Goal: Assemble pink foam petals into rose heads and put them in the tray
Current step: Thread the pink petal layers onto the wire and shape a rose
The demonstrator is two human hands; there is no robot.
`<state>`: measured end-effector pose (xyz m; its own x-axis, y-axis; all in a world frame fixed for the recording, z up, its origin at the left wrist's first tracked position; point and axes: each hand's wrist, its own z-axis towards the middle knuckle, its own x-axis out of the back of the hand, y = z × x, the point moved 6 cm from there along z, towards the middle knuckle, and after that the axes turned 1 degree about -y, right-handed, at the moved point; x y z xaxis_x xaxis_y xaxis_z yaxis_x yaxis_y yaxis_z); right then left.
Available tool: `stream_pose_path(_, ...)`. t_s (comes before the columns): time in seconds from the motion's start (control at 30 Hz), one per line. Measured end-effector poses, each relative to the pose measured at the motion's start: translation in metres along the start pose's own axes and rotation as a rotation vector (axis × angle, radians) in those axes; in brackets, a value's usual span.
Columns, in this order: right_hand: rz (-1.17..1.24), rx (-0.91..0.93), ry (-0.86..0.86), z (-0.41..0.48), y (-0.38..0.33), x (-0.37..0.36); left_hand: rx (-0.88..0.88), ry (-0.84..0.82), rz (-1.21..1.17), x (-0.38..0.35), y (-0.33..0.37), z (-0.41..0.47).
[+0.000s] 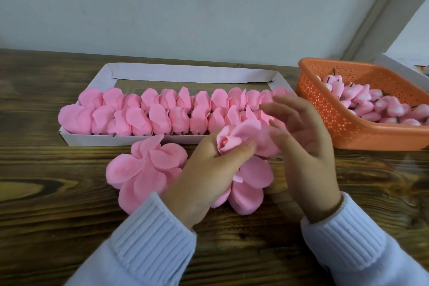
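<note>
Pink bud (pixel 228 143) pinched in L hand (pixel 209 174); R hand (pixel 301 146) loose; tray (pixel 120 140) maybe 24 heads (pixel 160 121).

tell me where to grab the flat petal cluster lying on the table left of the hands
Probably pinch the flat petal cluster at its middle, where the petals overlap, coming from above and from its left. It lies flat on the wooden table with thin petals fanned outward, so an outer tip would likely bend. The left hand covers its right edge.
</note>
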<state>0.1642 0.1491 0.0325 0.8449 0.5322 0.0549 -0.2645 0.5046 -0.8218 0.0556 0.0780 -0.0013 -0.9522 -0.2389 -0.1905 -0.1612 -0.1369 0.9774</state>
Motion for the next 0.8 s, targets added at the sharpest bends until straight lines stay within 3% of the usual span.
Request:
stream_pose_path(0.2,-0.24,0.047,0.014,-0.0024,-0.0005,-0.0014,-0.041,-0.101,0.212,-0.0076,0.0019,-0.002)
stream_pose_path(0.33,-0.219,0.049,0.02,-0.0041,-0.003,-0.0027,-0.019,-0.089,0.234,-0.006,0.002,-0.0033)
stream_pose_path(0.47,-0.186,-0.006,-0.01,-0.0027,-0.0015,-0.0026,-0.014,-0.108,0.197,-0.0058,0.0021,-0.0035)
stream_pose_path(0.57,-0.181,-0.033,-0.089,-0.0012,0.0015,-0.0034,0.008,-0.107,0.04,-0.0077,0.0027,-0.0047)
stream_pose_path(0.8,-0.214,-0.008,-0.153,-0.0003,0.004,-0.006,0.04,0.014,-0.126,-0.0013,0.0012,-0.0025)
